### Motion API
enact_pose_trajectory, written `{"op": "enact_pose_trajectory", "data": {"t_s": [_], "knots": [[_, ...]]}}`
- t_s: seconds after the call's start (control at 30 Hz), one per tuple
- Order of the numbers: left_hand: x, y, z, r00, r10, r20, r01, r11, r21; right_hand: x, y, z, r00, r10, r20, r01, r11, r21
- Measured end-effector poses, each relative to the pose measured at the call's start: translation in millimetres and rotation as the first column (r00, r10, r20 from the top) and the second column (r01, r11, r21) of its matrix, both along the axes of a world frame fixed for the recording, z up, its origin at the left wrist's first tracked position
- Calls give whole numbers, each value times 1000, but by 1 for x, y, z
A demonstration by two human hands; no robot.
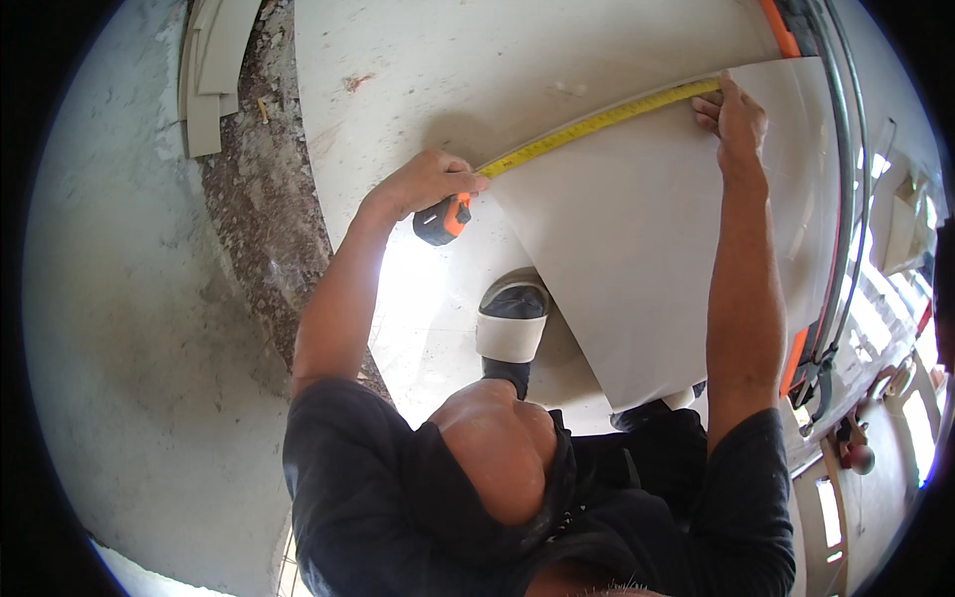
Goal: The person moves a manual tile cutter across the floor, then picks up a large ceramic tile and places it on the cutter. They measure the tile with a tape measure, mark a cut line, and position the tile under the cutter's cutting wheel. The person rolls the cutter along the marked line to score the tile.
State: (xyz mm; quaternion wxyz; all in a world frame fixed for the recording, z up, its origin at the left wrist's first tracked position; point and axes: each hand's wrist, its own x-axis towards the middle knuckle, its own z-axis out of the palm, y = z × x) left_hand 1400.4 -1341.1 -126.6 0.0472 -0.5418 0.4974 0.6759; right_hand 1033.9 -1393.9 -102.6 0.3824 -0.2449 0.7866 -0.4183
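Observation:
A tape measure (441, 221) with a black and orange case has its yellow blade (602, 124) pulled out along the far edge of a large pale slab (627, 249). My left hand (426, 186) is closed at the case end, thumb and fingers on the blade where it leaves the case, by the slab's left corner. Near the slab's far right, my right hand (738, 121) pinches the other end of the blade, its remaining fingers curled over the slab. The case hangs below my left hand, tilted.
Grey rails (844, 199) with orange parts run along the slab's right side. My foot in a white-strapped slipper (512, 313) stands beside the slab's left edge. Pale offcuts (214, 70) lie on a rough, broken strip (261, 214) at left. Another person (858, 433) is far right.

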Motion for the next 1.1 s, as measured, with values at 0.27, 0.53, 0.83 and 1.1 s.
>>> {"op": "enact_pose_trajectory", "data": {"t_s": [0.27, 0.53, 0.83, 1.1], "knots": [[3, 3, 5, 995, 89, 45, -88, 996, -23, -11, -10, -46, 984, 45, 174, -33, 997, -72], [0, 3, 2, 979, 201, 36, -200, 979, -39, -12, -18, -51, 984, -1, 179, 8, 999, -36], [-1, 1, 1, 978, 205, 43, -205, 979, -21, -5, -15, -25, 979, -24, 202, 27, 1000, -14], [-5, 4, 0, 965, 253, 63, -249, 966, -67, -5, -17, -26, 988, -21, 155, 25, 999, -21]]}}
